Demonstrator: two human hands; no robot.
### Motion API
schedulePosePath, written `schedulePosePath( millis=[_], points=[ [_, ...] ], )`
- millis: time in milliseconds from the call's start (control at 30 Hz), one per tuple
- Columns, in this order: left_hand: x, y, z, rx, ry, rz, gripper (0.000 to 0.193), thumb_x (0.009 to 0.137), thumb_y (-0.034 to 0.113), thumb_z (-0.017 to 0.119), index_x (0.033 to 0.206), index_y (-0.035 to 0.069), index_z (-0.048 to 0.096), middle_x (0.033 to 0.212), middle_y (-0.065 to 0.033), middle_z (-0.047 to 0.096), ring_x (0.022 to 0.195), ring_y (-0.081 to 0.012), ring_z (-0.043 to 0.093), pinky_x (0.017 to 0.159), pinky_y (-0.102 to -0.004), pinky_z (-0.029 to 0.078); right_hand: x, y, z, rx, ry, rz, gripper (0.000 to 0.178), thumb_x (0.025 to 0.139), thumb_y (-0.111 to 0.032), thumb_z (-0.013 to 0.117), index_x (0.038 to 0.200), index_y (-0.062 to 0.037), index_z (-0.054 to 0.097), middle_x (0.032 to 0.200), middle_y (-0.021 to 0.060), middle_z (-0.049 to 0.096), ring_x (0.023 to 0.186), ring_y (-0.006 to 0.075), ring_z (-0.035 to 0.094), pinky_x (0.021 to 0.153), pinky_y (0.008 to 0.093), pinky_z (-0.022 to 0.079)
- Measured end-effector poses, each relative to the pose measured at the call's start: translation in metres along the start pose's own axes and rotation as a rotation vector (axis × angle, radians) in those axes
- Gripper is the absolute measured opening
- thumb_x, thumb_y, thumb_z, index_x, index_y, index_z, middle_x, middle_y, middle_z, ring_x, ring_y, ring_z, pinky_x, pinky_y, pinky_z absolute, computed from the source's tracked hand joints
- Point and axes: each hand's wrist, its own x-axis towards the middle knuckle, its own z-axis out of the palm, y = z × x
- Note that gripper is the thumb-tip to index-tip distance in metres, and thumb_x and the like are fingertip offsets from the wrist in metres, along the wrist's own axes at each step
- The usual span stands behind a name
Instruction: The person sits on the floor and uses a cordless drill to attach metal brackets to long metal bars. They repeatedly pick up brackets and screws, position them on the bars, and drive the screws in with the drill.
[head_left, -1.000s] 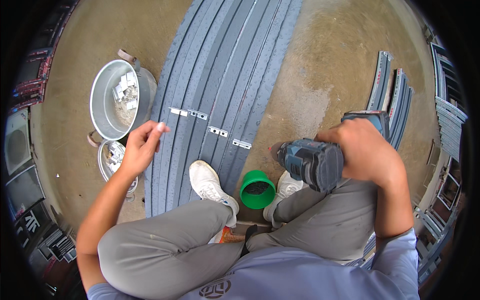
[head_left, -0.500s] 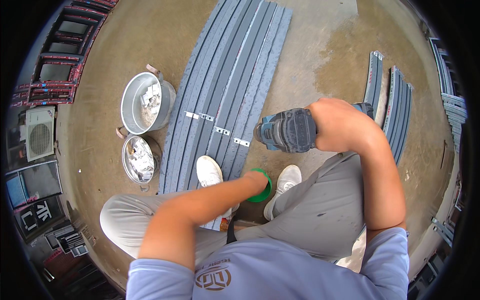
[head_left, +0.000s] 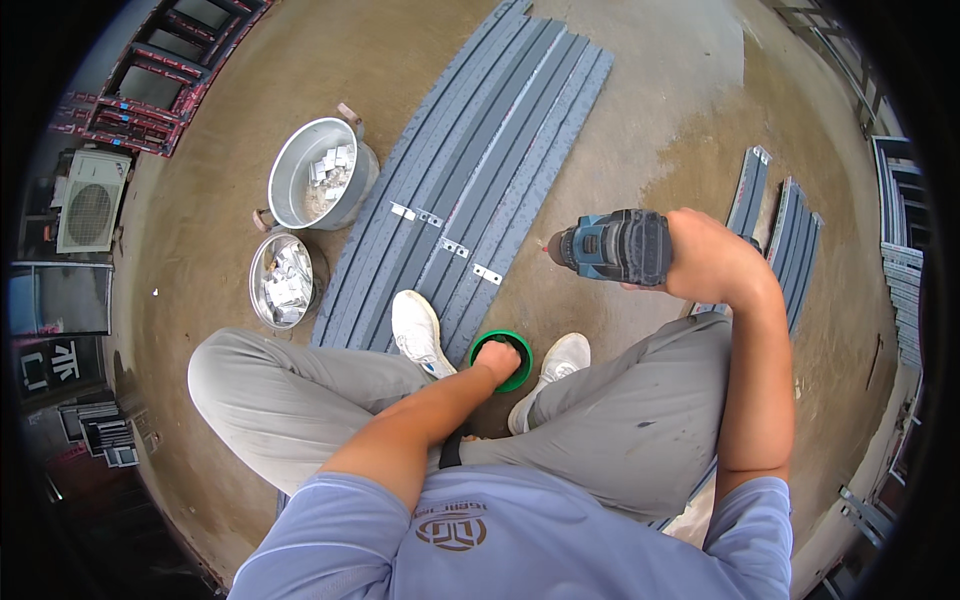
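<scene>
My right hand (head_left: 712,257) is wrapped round the grip of a blue and black cordless drill (head_left: 615,247), held up over the floor with its chuck pointing left. Down between my shoes, my left hand (head_left: 495,361) reaches into a round green bowl (head_left: 528,368). Its fingers point down and are hidden inside, as are the bowl's contents. Beyond the bowl lie long grey metal profiles (head_left: 470,170), side by side. Small silver brackets with holes, one of them a metal bracket (head_left: 487,274), sit in a row across them.
Left of the profiles stand a large metal pot (head_left: 290,165) and a smaller one (head_left: 258,290), both holding small metal pieces. Shorter grey profiles (head_left: 790,240) lie at the right. Frames (head_left: 160,85) and an air-conditioner unit (head_left: 92,205) stand along the left side.
My left hand has gone into the green bowl. The drill has moved right and now points level to the left. The view has shifted and turned slightly.
</scene>
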Motion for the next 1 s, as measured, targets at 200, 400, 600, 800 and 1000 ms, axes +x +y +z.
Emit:
schedulePosePath(
  millis=[200, 400, 600, 800, 1000],
  points=[
    [-0.002, -0.002, 0.006, 0.045, -0.101, 0.0, 0.02, 0.093, 0.02, 0.058, 0.093, 0.012, 0.076, 0.096, -0.0127, 0.075, 0.086, -0.0268, 0.075, 0.065, -0.0442, 0.06, 0.0, -0.003, -0.001, -0.056, -0.001, 0.009, 0.036, 0.074, -0.028, 0.09, 0.091, -0.0011, 0.074, 0.089, 0.0238, 0.073, 0.087, 0.0431, 0.069, 0.077, 0.0445, 0.056],
    [0.006, -0.013, -0.008, 0.099, -0.172, 0.034, 0.022, 0.093, 0.018, 0.06, 0.093, 0.015, 0.081, 0.099, -0.0075, 0.079, 0.091, -0.0248, 0.078, 0.075, -0.0421, 0.062, 0.005, -0.011, -0.003, -0.097, -0.087, 0.027, 0.04, 0.077, -0.037, 0.086, 0.1, -0.006, 0.077, 0.098, 0.0193, 0.076, 0.097, 0.0381, 0.072, 0.086, 0.0472, 0.057],
    [0.003, -0.016, 0.0, 0.056, -0.186, 0.036, 0.026, 0.101, 0.022, 0.052, 0.11, 0.012, 0.074, 0.102, -0.0139, 0.077, 0.092, -0.0312, 0.077, 0.072, -0.0467, 0.063, 0.014, -0.009, 0.001, -0.17, -0.073, 0.011, 0.043, 0.078, -0.039, 0.084, 0.11, -0.0109, 0.076, 0.103, 0.0153, 0.077, 0.101, 0.0367, 0.072, 0.088, 0.0478, 0.057],
    [0.003, -0.023, -0.01, 0.105, -0.188, 0.166, 0.027, 0.099, 0.019, 0.054, 0.093, 0.01, 0.078, 0.095, -0.013, 0.078, 0.089, -0.0303, 0.078, 0.072, -0.0464, 0.063, 0.021, -0.008, 0.003, -0.114, -0.084, -0.028, 0.045, 0.079, -0.045, 0.084, 0.105, -0.0088, 0.076, 0.102, 0.0171, 0.077, 0.099, 0.038, 0.072, 0.087, 0.0479, 0.056],
    [-0.004, -0.02, -0.017, 0.008, -0.226, 0.069, 0.025, 0.099, 0.019, 0.052, 0.108, 0.012, 0.075, 0.105, -0.0152, 0.077, 0.094, -0.0339, 0.076, 0.076, -0.0484, 0.062, 0.023, -0.004, 0.012, -0.103, -0.099, -0.016, 0.044, 0.079, -0.045, 0.084, 0.107, -0.0111, 0.077, 0.101, 0.0153, 0.077, 0.099, 0.0371, 0.072, 0.087, 0.0475, 0.056]
  ],
)
